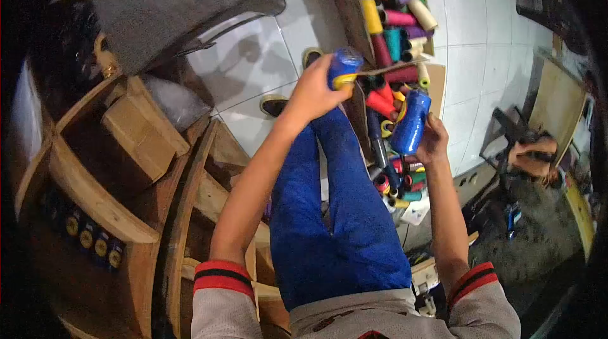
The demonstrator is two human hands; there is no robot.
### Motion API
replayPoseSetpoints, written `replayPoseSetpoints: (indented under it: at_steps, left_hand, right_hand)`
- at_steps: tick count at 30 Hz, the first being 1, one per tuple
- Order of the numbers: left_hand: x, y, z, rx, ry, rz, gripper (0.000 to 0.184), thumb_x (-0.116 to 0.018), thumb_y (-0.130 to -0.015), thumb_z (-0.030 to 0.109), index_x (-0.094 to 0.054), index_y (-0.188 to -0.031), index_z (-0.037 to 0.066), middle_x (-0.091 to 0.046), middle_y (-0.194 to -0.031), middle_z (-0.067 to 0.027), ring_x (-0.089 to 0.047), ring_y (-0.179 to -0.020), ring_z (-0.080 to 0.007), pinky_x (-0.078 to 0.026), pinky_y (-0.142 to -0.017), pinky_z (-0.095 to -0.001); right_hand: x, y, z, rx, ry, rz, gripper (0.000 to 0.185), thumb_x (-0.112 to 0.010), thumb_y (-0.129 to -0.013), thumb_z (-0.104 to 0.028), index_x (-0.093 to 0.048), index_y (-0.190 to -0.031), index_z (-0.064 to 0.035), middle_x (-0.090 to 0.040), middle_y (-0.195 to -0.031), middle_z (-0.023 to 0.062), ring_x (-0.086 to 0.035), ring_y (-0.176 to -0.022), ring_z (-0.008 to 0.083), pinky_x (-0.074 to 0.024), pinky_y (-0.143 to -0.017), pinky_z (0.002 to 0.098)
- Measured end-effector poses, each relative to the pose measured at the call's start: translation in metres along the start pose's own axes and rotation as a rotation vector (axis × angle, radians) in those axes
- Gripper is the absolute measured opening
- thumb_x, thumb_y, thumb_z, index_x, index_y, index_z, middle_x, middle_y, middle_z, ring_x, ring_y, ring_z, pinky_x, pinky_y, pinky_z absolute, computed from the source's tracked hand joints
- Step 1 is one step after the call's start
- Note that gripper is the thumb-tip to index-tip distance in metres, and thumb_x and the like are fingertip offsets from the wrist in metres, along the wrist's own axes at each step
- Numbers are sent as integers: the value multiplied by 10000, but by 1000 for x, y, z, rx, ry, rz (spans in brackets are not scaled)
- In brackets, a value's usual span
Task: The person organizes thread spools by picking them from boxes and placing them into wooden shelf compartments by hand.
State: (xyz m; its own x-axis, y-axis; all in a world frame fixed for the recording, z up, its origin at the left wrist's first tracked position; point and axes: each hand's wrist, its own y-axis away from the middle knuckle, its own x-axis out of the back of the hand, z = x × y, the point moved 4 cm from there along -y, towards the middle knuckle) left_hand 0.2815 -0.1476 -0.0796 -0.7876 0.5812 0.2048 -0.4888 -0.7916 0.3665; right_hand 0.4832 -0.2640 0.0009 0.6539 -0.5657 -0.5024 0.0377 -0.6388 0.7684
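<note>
Two blue spools wrapped in shiny plastic are in my hands. My left hand (318, 85) grips the smaller-looking blue spool (346, 63), which has a yellow end, above the tiled floor. On the right, my other hand (434, 139) has its fingers round the larger-looking blue spool (411, 122), held over a box (356, 16) full of coloured thread spools. Red, yellow, purple, teal and cream spools lie in that box.
A wooden shelf (104, 196) with compartments stands at the left, holding a cardboard box (140, 139) and several blue spools (100, 244). A dark grey seat (177, 3) is at the upper left. White tiles (472, 66) lie at the upper right.
</note>
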Motion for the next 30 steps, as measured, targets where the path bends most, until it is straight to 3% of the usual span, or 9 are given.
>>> replayPoseSetpoints:
  at_steps: [3, 7, 9, 15, 17, 23, 26, 27, 30]
  left_hand:
    - [87, 52, -7, 148, 469, 85, 488, -657, -781, 210, -470, -1175, -9, -584, -1027, -92, -547, -931, -151, -437, -847, -305]
    - [177, 125, 1, 149, 766, 235, 565, -611, -795, 178, -398, -1282, -13, -549, -1066, -96, -532, -962, -159, -433, -879, -311]
    - [205, 156, 10, 95, 895, 300, 700, -616, -725, 275, -365, -1297, -41, -554, -1087, -167, -608, -909, -263, -496, -820, -365]
    - [239, 215, 42, -116, 1151, 565, 784, -633, -706, 345, -331, -1329, -24, -575, -1033, -170, -625, -871, -281, -508, -779, -370]
    - [246, 239, 43, -144, 1143, 753, 550, -585, -802, 259, -399, -1246, -7, -584, -1068, -168, -620, -911, -235, -512, -787, -349]
    - [260, 299, 64, -137, 780, 1232, 483, -593, -835, 201, -404, -1240, 17, -560, -1083, -122, -551, -986, -174, -438, -885, -311]
    - [264, 320, 83, -202, 866, 1363, 467, -575, -845, 211, -408, -1237, 21, -561, -1080, -134, -601, -920, -223, -490, -857, -382]
    - [261, 328, 70, -210, 881, 1412, 483, -578, -851, 211, -394, -1258, 26, -564, -1092, -151, -607, -935, -238, -494, -857, -392]
    - [257, 341, 71, -266, 908, 1446, 502, -581, -850, 225, -393, -1265, 15, -566, -1109, -173, -603, -977, -277, -495, -860, -414]
  right_hand:
    - [-64, -37, 21, -165, -63, -265, 764, -724, -724, -386, -385, -1274, 21, -529, -1149, 164, -570, -986, 250, -495, -860, 394]
    - [-156, -70, 52, -279, 37, -463, 736, -705, -726, -427, -430, -1240, 22, -555, -1103, 168, -586, -940, 242, -508, -831, 386]
    - [-205, -69, 67, -257, 175, -402, 668, -628, -783, -457, -469, -1211, 30, -594, -1054, 185, -622, -883, 263, -529, -778, 379]
    - [-316, -62, 129, -333, 367, -636, 621, -544, -844, -471, -471, -1207, 27, -617, -1037, 180, -638, -842, 235, -536, -718, 329]
    - [-351, -48, 142, -240, 491, -780, 629, -680, -774, -368, -431, -1221, -1, -586, -1095, 150, -606, -894, 204, -519, -744, 309]
    - [-437, -45, 167, 4, 948, -911, 636, -767, -704, -228, -487, -1231, -6, -591, -1070, 109, -580, -945, 160, -461, -845, 301]
    - [-502, -32, 188, 519, 1247, -1139, 630, -766, -680, -264, -540, -1214, -19, -602, -1098, 116, -588, -995, 202, -454, -873, 310]
    - [-523, -28, 199, 590, 1310, -1162, 600, -743, -711, -170, -506, -1234, 5, -607, -1086, 122, -584, -1016, 195, -456, -898, 326]
    - [-579, -50, 253, 847, 1296, -1231, 602, -717, -736, -211, -485, -1256, -16, -598, -1162, 180, -587, -1077, 258, -463, -914, 343]
